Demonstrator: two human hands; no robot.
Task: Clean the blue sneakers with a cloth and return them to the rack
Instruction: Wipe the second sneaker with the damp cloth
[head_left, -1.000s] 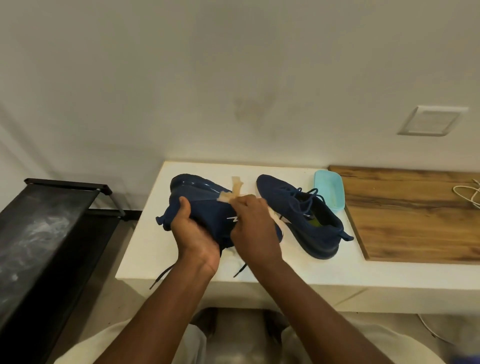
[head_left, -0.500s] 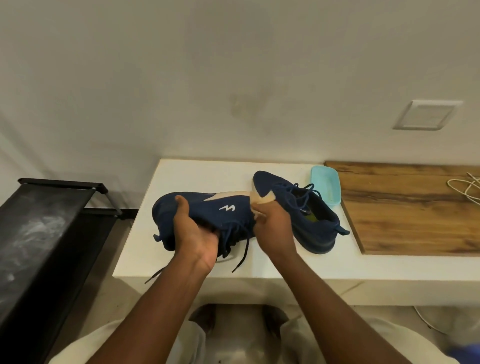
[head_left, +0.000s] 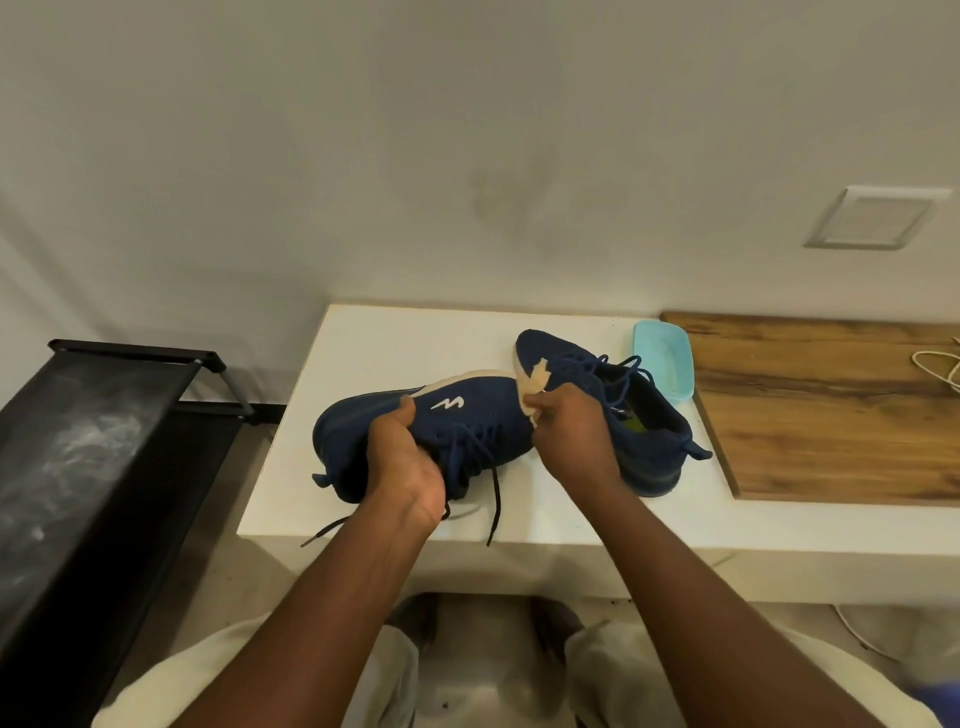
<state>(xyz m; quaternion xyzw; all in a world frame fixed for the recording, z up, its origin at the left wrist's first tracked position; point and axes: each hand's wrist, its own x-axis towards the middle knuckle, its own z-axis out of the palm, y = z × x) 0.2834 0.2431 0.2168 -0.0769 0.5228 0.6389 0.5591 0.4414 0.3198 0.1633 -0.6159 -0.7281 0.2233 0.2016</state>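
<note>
- Nearest, the left hand (head_left: 402, 470) is closed round the heel and collar of one blue sneaker (head_left: 415, 426), held on its side just above the table (head_left: 395, 348); loose laces hang down.
- Beside it, the right hand (head_left: 576, 436) is pinched shut on a pale cloth (head_left: 530, 389), pressed at the toe.
- Judged by look, the knit upper is soft and light; the firmer heel and sole are best gripped.
- Farther back, the second sneaker (head_left: 639, 441) rests upright on the table.
</note>
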